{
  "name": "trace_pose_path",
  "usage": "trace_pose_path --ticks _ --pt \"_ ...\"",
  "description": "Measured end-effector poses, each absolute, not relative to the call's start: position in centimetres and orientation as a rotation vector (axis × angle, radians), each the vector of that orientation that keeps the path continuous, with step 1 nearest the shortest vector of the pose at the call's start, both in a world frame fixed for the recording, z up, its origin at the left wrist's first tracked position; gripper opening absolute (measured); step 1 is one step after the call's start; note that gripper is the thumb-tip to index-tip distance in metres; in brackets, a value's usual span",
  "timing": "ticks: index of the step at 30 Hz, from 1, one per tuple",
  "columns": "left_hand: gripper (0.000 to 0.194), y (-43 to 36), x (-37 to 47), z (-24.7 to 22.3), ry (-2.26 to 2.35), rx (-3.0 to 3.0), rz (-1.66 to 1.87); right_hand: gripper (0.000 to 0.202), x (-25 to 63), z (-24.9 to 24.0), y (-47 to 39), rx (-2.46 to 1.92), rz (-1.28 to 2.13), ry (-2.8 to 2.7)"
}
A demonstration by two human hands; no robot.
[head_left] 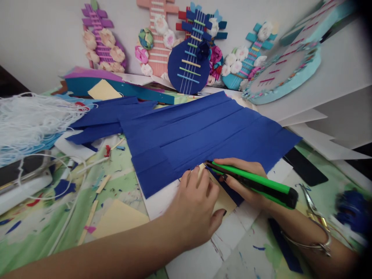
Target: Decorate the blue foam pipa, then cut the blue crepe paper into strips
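A wide sheet of blue crepe paper [200,133], creased in long folds, spreads across the middle of the head view over white paper [161,203]. On its near edge lies a cream card piece [225,195], partly covered by my hands. My left hand [197,203] presses down on this card, fingertips spread along its far edge. A green and black utility knife [261,182] is gripped in my right hand [247,180]. Its tip meets the card's edge at the blue paper, just beyond my left fingers. Whether the blade cuts in, I cannot tell.
Decorated paper guitars, including a dark blue one [188,64], lean against the back wall. White string [37,116] piles up at left above a phone [23,168]. Scissors [310,203] and a black flat piece [306,168] lie at right. Scraps and a cream card [120,219] litter the tablecloth.
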State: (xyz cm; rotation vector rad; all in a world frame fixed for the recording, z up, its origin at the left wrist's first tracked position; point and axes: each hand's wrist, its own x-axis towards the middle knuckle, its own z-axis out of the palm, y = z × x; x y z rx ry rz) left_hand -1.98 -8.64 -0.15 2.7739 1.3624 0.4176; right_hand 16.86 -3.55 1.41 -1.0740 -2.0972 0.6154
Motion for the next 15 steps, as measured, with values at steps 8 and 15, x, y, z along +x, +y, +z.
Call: trace_pose_path --ticks 8,15 --pt "0.05 -8.67 -1.94 -0.1 1.363 2.782 0.417 0.032 16.69 1.68 -3.64 -1.053 0.603 -2.101" --pt "0.05 -8.82 -1.99 -0.05 1.361 2.776 0.408 0.033 16.92 1.9 -3.6 -1.056 0.586 -2.124"
